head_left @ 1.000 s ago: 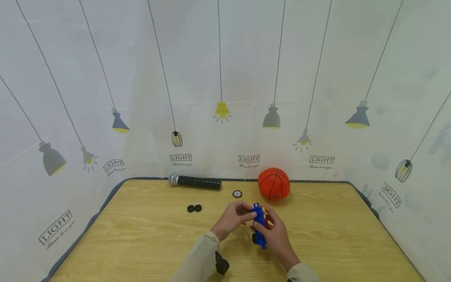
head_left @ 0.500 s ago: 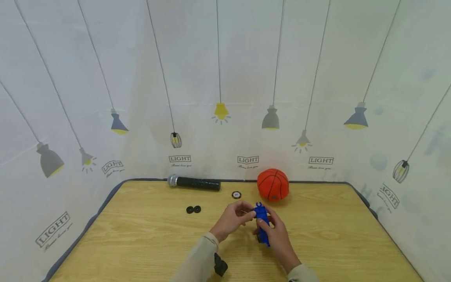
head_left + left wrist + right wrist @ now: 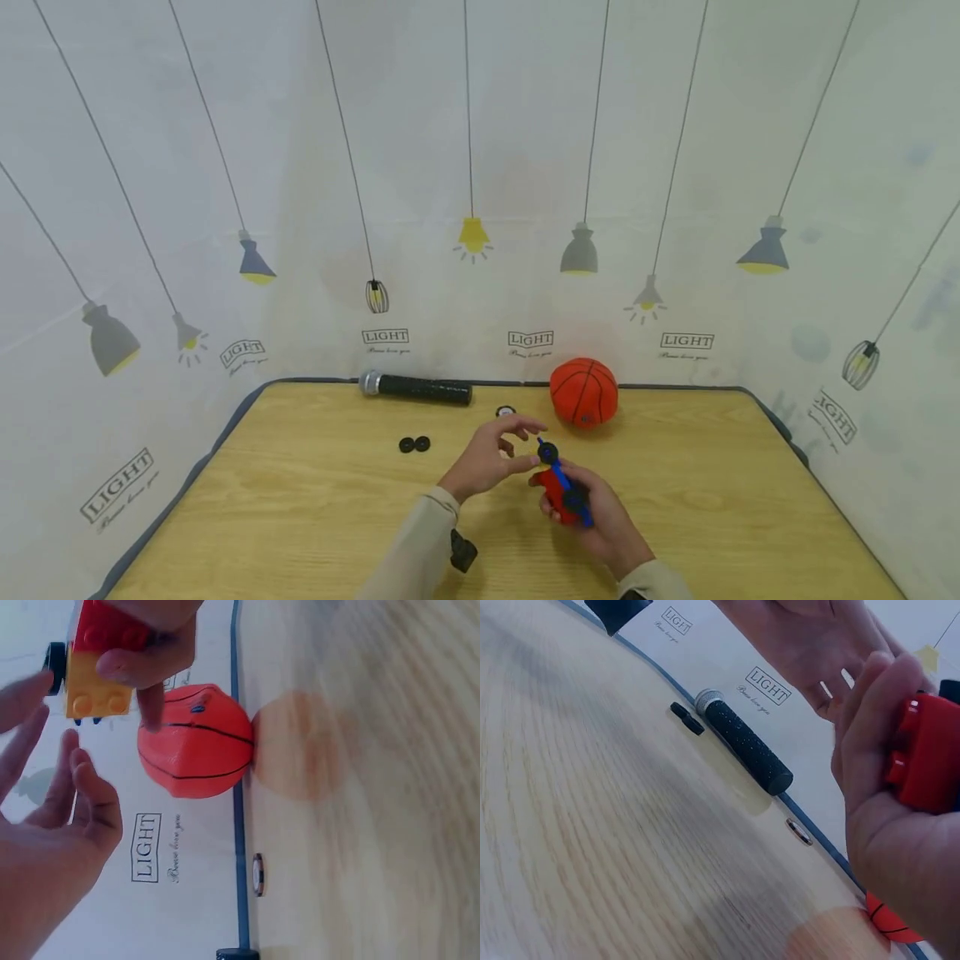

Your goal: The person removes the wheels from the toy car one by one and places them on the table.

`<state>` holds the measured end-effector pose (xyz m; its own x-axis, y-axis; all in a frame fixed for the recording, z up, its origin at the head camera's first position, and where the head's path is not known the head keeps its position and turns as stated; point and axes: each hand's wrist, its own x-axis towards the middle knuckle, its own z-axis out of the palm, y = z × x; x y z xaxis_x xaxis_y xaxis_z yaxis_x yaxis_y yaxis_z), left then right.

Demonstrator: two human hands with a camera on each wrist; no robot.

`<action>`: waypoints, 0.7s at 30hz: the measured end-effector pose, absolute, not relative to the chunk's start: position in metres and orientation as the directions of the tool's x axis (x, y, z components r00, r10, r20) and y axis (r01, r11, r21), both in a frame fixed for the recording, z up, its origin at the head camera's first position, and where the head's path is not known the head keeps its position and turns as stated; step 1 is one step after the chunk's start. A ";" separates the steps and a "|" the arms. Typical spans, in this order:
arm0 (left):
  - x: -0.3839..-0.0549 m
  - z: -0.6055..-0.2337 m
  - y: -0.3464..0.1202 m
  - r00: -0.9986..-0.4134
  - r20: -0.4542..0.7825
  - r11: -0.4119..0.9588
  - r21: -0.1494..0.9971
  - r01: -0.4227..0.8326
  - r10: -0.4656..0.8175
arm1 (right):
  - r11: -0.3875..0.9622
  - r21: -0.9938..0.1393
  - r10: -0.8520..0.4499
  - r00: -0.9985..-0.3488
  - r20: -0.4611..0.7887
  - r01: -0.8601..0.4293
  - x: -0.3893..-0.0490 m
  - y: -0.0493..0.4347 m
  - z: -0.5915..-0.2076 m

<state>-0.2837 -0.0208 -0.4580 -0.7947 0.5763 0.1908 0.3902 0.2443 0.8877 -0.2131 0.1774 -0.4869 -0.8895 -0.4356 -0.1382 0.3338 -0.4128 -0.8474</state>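
Note:
My right hand grips a toy block car above the table. It has a blue base, red and yellow studded bricks and black wheels; one wheel shows at the far end. In the left wrist view the yellow brick sits beside the red one, with a wheel on the base's side. My left hand is spread at that end, one fingertip right at the wheel in the left wrist view. In the right wrist view a red brick shows past the curled right fingers.
On the wooden table, two loose black wheels lie left of the hands. A microphone, a round chip and a red toy basketball are along the back edge, before a printed white curtain.
The right hand has turned the car from its blue underside to its wheeled side, tilting it. The left fingers have come off the base and spread apart.

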 end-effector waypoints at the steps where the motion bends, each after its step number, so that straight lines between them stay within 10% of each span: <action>1: -0.283 -0.457 -0.021 -0.779 0.194 0.253 0.875 0.412 0.596 | -0.416 -0.841 -0.457 -0.879 -0.136 0.346 -0.212 0.178 -0.487; 9: -0.280 -0.460 -0.027 -0.782 0.175 0.322 0.841 0.435 0.598 | -0.519 -0.737 -0.516 -0.846 -0.133 0.432 -0.210 0.181 -0.488; 21: -0.281 -0.472 -0.023 -0.846 0.142 0.349 0.866 0.357 0.513 | -0.512 -0.829 -0.250 -0.962 -0.110 0.228 -0.212 0.186 -0.493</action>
<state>-0.2805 -0.0231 -0.4725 -0.8465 0.5131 0.1421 0.3570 0.3489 0.8665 -0.2123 0.1864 -0.4933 -0.9619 -0.2502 -0.1099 0.2277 -0.5115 -0.8286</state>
